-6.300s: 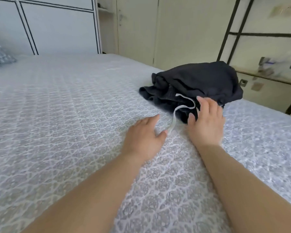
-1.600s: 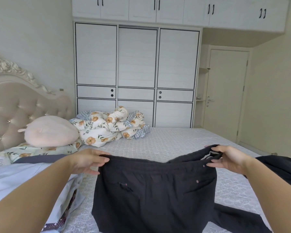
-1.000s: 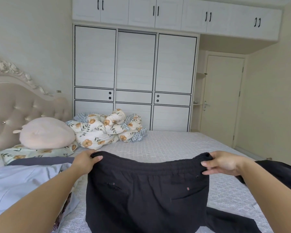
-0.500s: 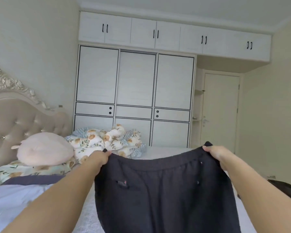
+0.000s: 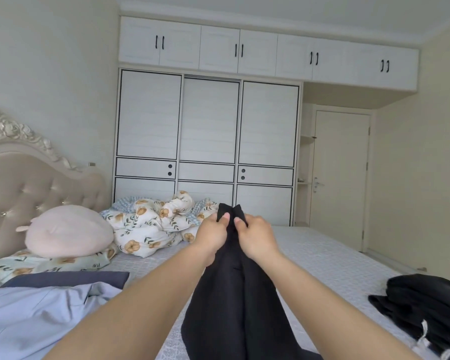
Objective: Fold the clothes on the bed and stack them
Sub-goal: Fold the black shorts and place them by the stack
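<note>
Headboard [image 5: 18, 178]: tufted beige, carved trim on top, at the far left.
Light blue garment [image 5: 31, 315]: spread flat on the near left of the bed [image 5: 322, 255], a dark navy piece [image 5: 70, 278] just behind it.
Pink cushion [image 5: 65, 231]: round, resting on a floral pillow [image 5: 50, 263] near the headboard.
Floral quilt [image 5: 151, 227]: bunched in a heap at the far side of the bed, in front of the white wardrobe [image 5: 208, 136].
Left hand [image 5: 213, 236]: raised over the bed, thumb and curled fingers pinching 1 top corner of the black trousers [image 5: 234, 302].
Black trousers: held up in the middle, the 2 top corners brought together and poking up just above both thumbs; the rest hangs down between the forearms to the bottom edge.
Right hand [image 5: 255, 236]: touching the left hand, thumb and curled fingers pinching the other top corner.
Door [image 5: 339, 178]: closed, right of the wardrobe.
Dark bundle [image 5: 426, 305]: folded black clothing with a white drawstring [image 5: 426, 339], lying on the near right of the bed, well apart from the hands.
</note>
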